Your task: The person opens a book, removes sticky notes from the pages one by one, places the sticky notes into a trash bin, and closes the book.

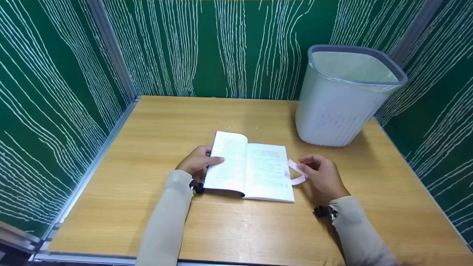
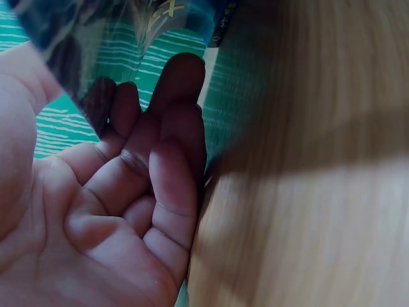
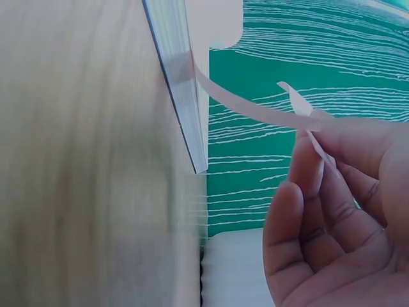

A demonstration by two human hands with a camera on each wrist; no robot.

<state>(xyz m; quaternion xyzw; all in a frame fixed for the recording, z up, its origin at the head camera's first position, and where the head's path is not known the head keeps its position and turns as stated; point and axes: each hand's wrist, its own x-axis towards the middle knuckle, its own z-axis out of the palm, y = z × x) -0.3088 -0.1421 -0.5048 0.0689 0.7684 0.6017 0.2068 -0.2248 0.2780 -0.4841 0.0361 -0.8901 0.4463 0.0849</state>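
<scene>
An open book (image 1: 268, 170) lies on the table, its left side lifted. My left hand (image 1: 197, 160) grips that left side, thumb on the page and fingers beneath the cover. In the left wrist view the dark, glossy cover (image 2: 61, 48) shows above the fingers of my left hand (image 2: 121, 198). Just right of the book, my right hand (image 1: 322, 175) pinches a pale pink paper strip (image 1: 298, 180) between thumb and fingers. The strip (image 3: 249, 110) runs from the book's page edge to my right hand (image 3: 339, 204), and a piece sticks out past the fingertips.
A white bin (image 1: 332, 107) with a grey rim and a liner stands at the table's back right. Small white specks lie on the wooden table (image 1: 177, 122) behind the book. Green panels (image 1: 207, 48) with white wavy lines enclose the back and sides.
</scene>
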